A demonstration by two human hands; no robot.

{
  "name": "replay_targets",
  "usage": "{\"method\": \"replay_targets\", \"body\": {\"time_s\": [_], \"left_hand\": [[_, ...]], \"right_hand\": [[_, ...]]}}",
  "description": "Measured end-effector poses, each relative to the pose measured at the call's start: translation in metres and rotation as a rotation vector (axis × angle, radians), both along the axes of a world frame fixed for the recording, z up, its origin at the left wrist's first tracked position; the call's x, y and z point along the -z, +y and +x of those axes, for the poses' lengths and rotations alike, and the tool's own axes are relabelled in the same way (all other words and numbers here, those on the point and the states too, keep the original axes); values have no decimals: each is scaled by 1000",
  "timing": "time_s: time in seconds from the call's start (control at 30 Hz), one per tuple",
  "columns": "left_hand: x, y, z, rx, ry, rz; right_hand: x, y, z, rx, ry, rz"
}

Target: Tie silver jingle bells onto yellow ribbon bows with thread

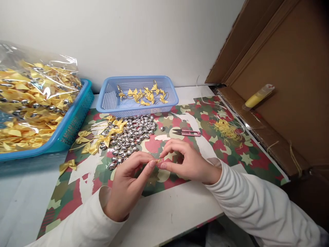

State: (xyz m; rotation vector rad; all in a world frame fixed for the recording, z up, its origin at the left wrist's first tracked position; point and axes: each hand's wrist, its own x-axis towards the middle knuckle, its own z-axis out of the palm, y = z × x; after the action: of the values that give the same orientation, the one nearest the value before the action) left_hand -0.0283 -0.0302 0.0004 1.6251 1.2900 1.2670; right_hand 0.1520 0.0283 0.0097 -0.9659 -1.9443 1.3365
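My left hand (131, 181) pinches a small yellow piece (158, 161) between thumb and forefinger, over the patterned sheet. Beside it, my right hand (186, 163) has its thumb and forefinger bent close to the same piece; whether they grip it is too small to tell. Just beyond my left hand lies a pile of silver bells (133, 132). Yellow ribbon bows (95, 142) with thin cords are spread at the pile's left. A pair of thread snips (187, 132) rests beyond my right hand.
A blue basket (137, 110) at the back holds several bows. At the left, a larger blue basket (77, 118) holds a clear bag (38, 85) of bows and bells. Yellow thread scraps (227, 130) lie right, near a cardboard wall (288, 68) with a yellow tube (258, 97).
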Motion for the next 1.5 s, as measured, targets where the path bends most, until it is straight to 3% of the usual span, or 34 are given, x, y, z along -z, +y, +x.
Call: {"method": "replay_targets", "body": {"time_s": [0.27, 0.8, 0.93, 1.03, 1.27, 1.5], "left_hand": [[0, -1, 0, 16, -7, -19], [-1, -1, 0, -18, 0, -8], [0, -1, 0, -4, -2, -26], [1, -1, 0, 19, 2, -43], [-2, 0, 4, 18, 31, -54], [-2, 0, 3, 20, 14, -72]], "right_hand": [[1, -2, -2, 6, 10, -6], [-8, 5, 10, -210, -167, 39], [-11, 7, 12, -114, -138, 20], [-8, 5, 7, -72, -19, -42], [8, 2, -9, -93, 118, -416], [11, 1, -11, -70, 183, -495]]}}
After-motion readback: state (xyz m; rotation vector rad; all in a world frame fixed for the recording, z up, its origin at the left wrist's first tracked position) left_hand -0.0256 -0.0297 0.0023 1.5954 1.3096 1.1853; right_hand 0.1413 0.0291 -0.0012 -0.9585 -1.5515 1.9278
